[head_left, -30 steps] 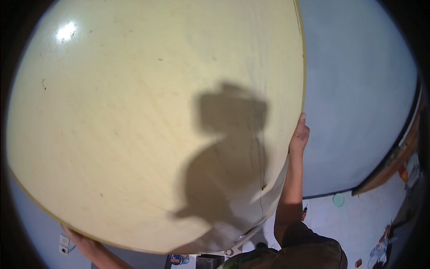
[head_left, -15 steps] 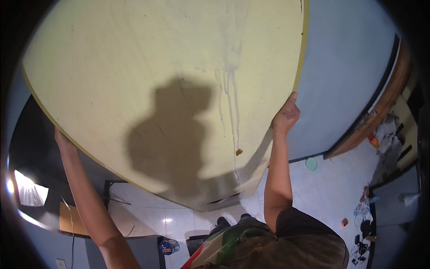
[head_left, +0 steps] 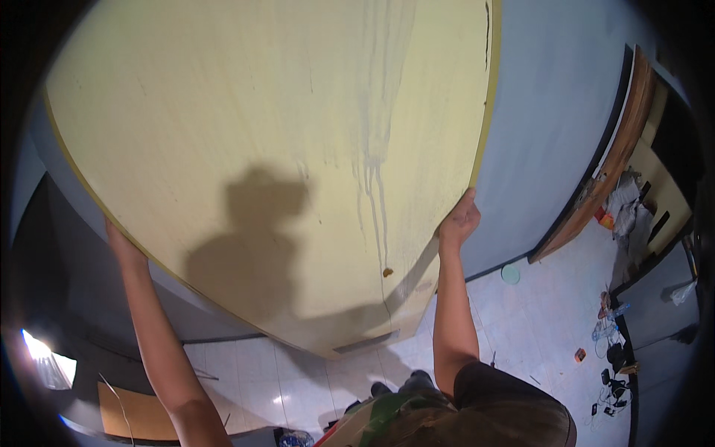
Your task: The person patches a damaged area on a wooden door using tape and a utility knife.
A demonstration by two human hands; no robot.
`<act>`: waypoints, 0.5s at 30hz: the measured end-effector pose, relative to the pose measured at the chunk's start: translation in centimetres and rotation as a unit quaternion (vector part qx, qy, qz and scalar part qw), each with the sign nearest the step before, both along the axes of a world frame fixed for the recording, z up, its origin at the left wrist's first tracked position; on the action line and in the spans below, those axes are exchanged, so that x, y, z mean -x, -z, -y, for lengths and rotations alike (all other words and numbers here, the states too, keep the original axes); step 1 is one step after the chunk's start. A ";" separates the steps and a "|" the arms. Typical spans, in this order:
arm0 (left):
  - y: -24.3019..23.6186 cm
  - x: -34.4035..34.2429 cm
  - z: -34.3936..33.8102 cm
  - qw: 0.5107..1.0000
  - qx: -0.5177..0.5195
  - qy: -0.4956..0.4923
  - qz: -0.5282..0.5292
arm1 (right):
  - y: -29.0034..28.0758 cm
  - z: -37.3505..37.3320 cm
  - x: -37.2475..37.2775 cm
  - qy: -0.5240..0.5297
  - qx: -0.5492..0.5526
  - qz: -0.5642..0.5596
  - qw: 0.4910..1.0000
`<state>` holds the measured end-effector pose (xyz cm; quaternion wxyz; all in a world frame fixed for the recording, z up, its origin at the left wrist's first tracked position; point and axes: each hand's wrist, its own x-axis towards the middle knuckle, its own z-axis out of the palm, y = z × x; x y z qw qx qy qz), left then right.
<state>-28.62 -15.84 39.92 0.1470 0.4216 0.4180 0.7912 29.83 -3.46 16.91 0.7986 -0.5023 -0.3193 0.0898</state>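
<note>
A large pale yellow board [head_left: 283, 134] with a greenish edge fills most of the view, held up in front of me against a grey-blue wall [head_left: 551, 127]. My left hand [head_left: 119, 242] grips its left edge with the arm stretched up. My right hand [head_left: 458, 220] grips its right edge, fingers wrapped around the rim. Grey drip streaks run down the board's face, and my shadow falls on its lower middle. The board's lower corner hangs above the white tiled floor [head_left: 521, 328].
A wooden door frame [head_left: 611, 164] stands at the right, with clutter and bags beside it. Small items, cables and a bottle lie on the floor at the far right [head_left: 611, 350]. A round green disc [head_left: 510, 274] lies by the wall. A brown panel [head_left: 138, 410] lies lower left.
The board has risen and tilted, showing more floor and wall beneath it. Both my arms have stretched higher along its edges, and the view has swung toward the room's right side.
</note>
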 end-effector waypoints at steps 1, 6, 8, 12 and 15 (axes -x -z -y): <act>0.3 0.5 0.1 1.000 -0.013 0.004 -0.002 | -0.1 0.5 0.0 -0.009 0.018 -0.008 1.000; 2.2 5.1 0.2 0.997 -0.036 0.040 -0.051 | -1.0 0.8 1.3 -0.005 0.022 0.001 1.000; 2.1 3.3 -0.6 0.997 -0.044 0.054 -0.028 | -0.1 0.4 0.9 0.003 0.012 0.012 1.000; 1.9 0.2 -0.9 0.993 -0.077 0.095 0.000 | 0.0 0.8 -1.1 -0.016 -0.010 -0.024 1.000; 0.9 1.0 -1.0 0.994 -0.101 0.051 -0.005 | -1.2 1.9 -1.2 -0.033 -0.007 -0.009 0.999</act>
